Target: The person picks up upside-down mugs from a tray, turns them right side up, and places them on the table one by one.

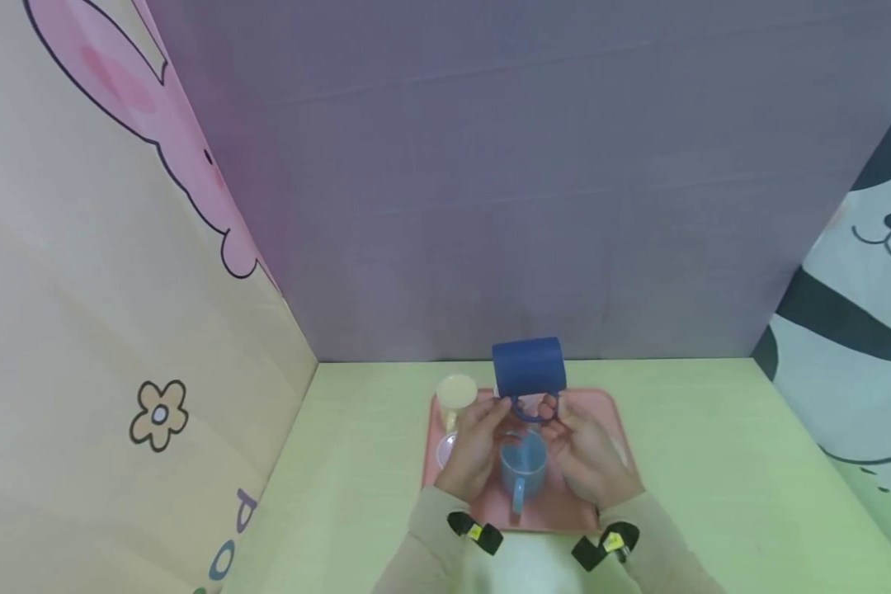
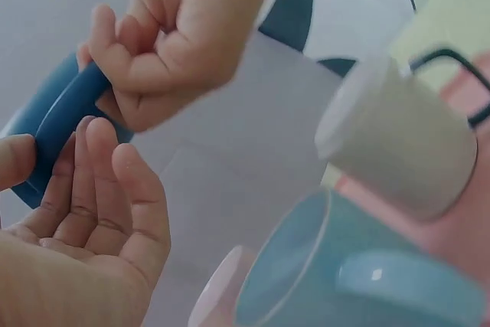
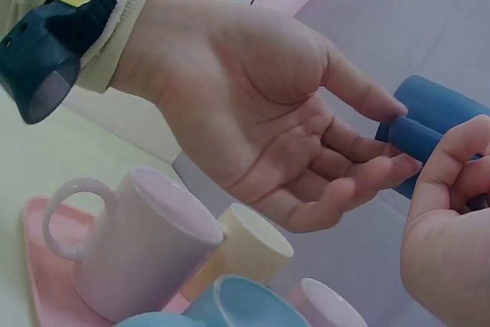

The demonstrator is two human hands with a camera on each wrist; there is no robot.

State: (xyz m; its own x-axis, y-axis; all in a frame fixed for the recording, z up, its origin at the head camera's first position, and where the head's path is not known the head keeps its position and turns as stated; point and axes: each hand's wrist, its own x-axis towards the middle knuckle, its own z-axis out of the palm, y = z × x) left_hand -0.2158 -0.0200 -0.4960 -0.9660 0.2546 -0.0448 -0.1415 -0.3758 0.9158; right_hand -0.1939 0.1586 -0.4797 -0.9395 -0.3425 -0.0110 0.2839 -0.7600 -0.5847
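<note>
A dark blue mug (image 1: pixel 529 367) is held on its side above the tray's far edge, its handle facing me. My left hand (image 1: pixel 471 450) pinches one end of that handle between thumb and fingers. At the handle's other end, my right hand (image 1: pixel 588 452) grips with curled fingers. Below and between the hands stands a light blue mug (image 1: pixel 523 474) on the pink tray (image 1: pixel 601 404). The left wrist view shows the left palm turned up under the dark blue mug (image 2: pixel 65 109). Part of the mug's body is hidden by the hands in both wrist views.
A cream-yellow mug (image 1: pixel 456 392) stands at the tray's back left. A lilac mug (image 3: pixel 138 243) is near it, partly covered by the left hand in the head view. A white mug with a dark handle (image 2: pixel 398 139) stands on the tray's right. A grey wall (image 1: pixel 527 206) rises behind the table.
</note>
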